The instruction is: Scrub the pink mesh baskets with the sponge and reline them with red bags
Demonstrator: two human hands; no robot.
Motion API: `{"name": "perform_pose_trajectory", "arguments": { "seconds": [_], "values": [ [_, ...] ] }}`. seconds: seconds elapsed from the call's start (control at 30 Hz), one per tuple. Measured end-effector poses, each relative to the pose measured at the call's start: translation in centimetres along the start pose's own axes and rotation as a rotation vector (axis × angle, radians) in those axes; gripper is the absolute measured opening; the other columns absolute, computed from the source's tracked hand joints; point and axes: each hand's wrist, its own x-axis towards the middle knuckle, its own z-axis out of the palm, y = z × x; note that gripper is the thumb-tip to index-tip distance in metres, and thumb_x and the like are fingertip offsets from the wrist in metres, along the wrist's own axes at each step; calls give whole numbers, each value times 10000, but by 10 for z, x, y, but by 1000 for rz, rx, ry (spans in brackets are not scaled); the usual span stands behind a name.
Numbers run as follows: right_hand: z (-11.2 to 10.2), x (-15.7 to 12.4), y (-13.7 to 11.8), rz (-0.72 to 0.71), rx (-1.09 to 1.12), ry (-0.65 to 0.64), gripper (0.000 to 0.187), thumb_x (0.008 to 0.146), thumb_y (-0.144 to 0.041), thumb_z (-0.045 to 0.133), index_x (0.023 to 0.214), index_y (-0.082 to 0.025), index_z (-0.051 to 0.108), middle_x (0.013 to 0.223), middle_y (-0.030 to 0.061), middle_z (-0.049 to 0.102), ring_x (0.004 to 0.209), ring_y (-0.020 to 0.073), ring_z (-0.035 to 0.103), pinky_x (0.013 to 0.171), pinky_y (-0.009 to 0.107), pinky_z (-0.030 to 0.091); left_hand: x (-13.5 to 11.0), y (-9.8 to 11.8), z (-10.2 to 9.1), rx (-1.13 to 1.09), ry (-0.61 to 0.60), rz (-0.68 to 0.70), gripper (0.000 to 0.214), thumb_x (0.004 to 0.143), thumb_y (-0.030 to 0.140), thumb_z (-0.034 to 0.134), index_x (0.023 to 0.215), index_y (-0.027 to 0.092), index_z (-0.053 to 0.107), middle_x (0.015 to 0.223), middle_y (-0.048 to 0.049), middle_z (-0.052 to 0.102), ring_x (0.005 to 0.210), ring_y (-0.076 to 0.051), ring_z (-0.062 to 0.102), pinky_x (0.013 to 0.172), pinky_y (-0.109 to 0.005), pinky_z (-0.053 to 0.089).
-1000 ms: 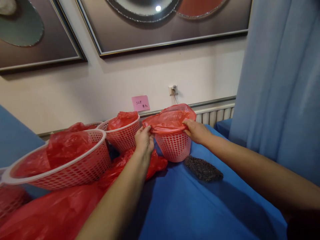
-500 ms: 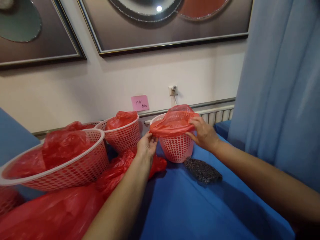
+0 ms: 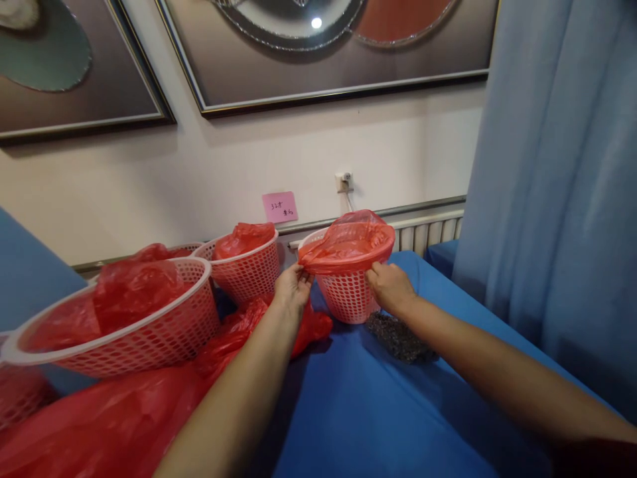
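A small white perforated basket (image 3: 348, 295) stands on the blue tablecloth (image 3: 378, 411) near the wall. A red plastic bag (image 3: 351, 242) is stretched over its rim. My left hand (image 3: 292, 287) pinches the bag's edge at the basket's left side. My right hand (image 3: 391, 289) is closed on the bag's edge at the front right of the rim, low against the basket wall.
Two more white baskets (image 3: 246, 269) (image 3: 124, 325) with red bags inside sit to the left, and loose red bags (image 3: 99, 425) lie in front of them. A dark scouring pad (image 3: 398, 338) lies beside the small basket. A blue curtain (image 3: 557, 172) hangs at the right.
My right hand has come from the top right of the rim down to the front of the basket, drawing the bag's edge over the rim. My left hand has stayed at the left edge.
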Motion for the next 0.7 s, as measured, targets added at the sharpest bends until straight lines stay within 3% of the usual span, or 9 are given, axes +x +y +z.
{"name": "perform_pose_trajectory", "arguments": {
  "seconds": [0.17, 0.27, 0.43, 0.57, 0.63, 0.7],
  "values": [
    [-6, -4, -13, 18, -16, 25, 249, 1057, -183, 460, 1009, -152, 702, 941, 86, 673, 766, 186, 544, 699, 326, 313, 3, -2, 3, 2, 11, 7, 245, 845, -46, 536, 733, 160, 607, 704, -35, 665, 620, -121, 656, 643, -207, 552],
    [-9, 2, -13, 34, -28, 34, 263, 1066, -184, 433, 1080, -155, 694, 915, 79, 670, 752, 186, 537, 700, 332, 301, 2, -5, 3, 12, 13, 10, 257, 855, -45, 527, 728, 164, 604, 689, -29, 664, 607, -118, 651, 637, -206, 550],
    [-6, 8, -9, 42, -26, -10, 287, 1035, -149, 448, 887, -157, 694, 811, 77, 660, 702, 185, 535, 666, 339, 285, 4, -5, 3, 37, 22, 31, 286, 874, -50, 507, 695, 159, 586, 643, -25, 647, 567, -110, 633, 625, -204, 547],
    [-7, 1, -13, 65, -26, -58, 245, 991, -123, 501, 837, -148, 691, 788, 82, 675, 667, 187, 566, 627, 331, 305, 9, -3, 5, 59, 16, 58, 291, 856, -66, 519, 674, 152, 579, 618, -20, 635, 550, -100, 622, 626, -192, 538],
    [-13, -2, -17, 70, -25, -75, 196, 976, -141, 528, 894, -139, 705, 818, 86, 690, 664, 191, 589, 617, 325, 333, 11, -3, 8, 76, 2, 68, 273, 855, -62, 530, 689, 142, 603, 629, -28, 647, 564, -105, 633, 634, -198, 543],
    [-23, -1, -23, 61, 0, -46, 229, 1002, -194, 511, 1094, -124, 709, 989, 117, 722, 742, 198, 639, 648, 313, 395, 12, -4, 10, 96, -11, 81, 252, 862, -51, 544, 711, 136, 621, 645, -31, 661, 578, -109, 640, 643, -205, 550]
  ]
}}
